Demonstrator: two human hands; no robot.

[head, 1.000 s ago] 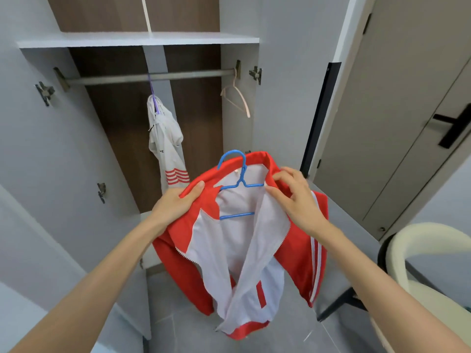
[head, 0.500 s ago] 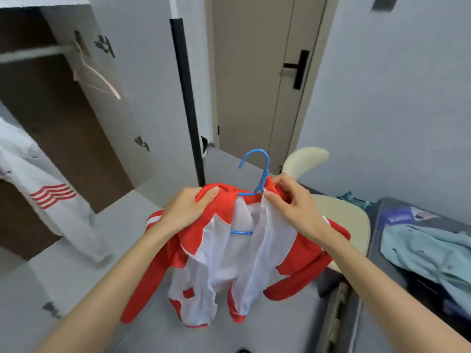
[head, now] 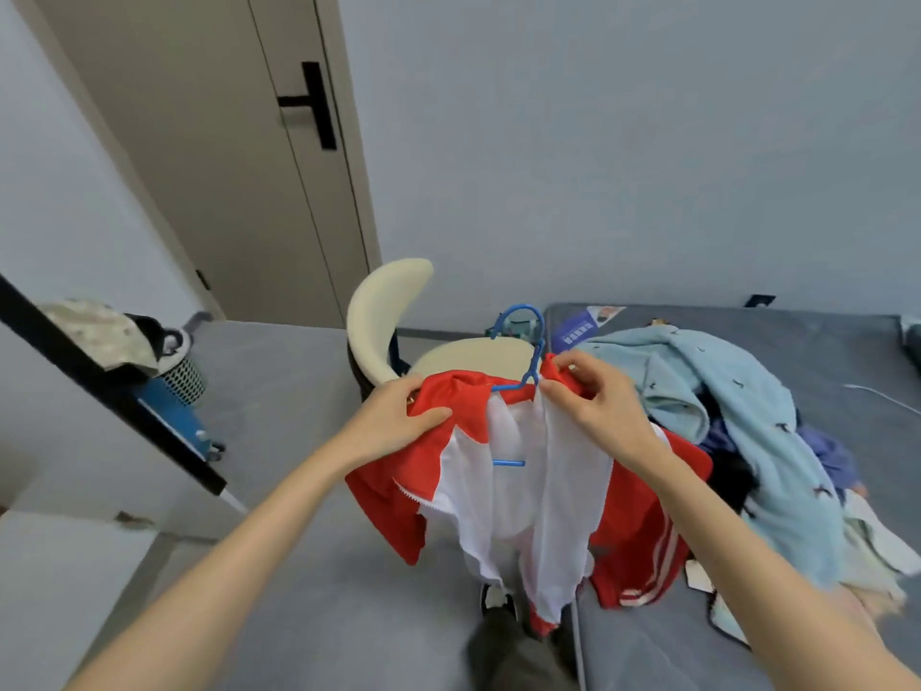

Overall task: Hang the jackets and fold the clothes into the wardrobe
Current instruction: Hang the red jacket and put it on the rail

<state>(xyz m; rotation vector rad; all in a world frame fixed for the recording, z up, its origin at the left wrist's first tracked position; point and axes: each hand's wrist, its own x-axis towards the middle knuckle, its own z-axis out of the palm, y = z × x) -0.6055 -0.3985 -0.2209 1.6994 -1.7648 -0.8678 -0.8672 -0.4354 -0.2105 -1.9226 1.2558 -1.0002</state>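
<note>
A red jacket [head: 643,531] with white lining and white sleeve stripes hangs open on a blue hanger [head: 523,341] in front of me. My left hand [head: 393,421] grips the jacket's left collar and shoulder. My right hand [head: 593,406] pinches the right collar edge beside the hanger's neck. The hanger's hook sticks up above the collar. A pile of clothes with a light blue garment [head: 747,406] on top lies on the grey bed [head: 822,341] to the right. The wardrobe's inside is out of view.
A cream chair [head: 383,316] stands just behind the jacket. A beige door [head: 224,167] with a black handle is at the back left. A laundry basket [head: 179,371] sits at the left by the black edge of the wardrobe door [head: 114,396].
The view has swung right, away from the wardrobe rail toward the bed and chair. Both hands keep their hold on the red jacket's collar, and it has moved with them.
</note>
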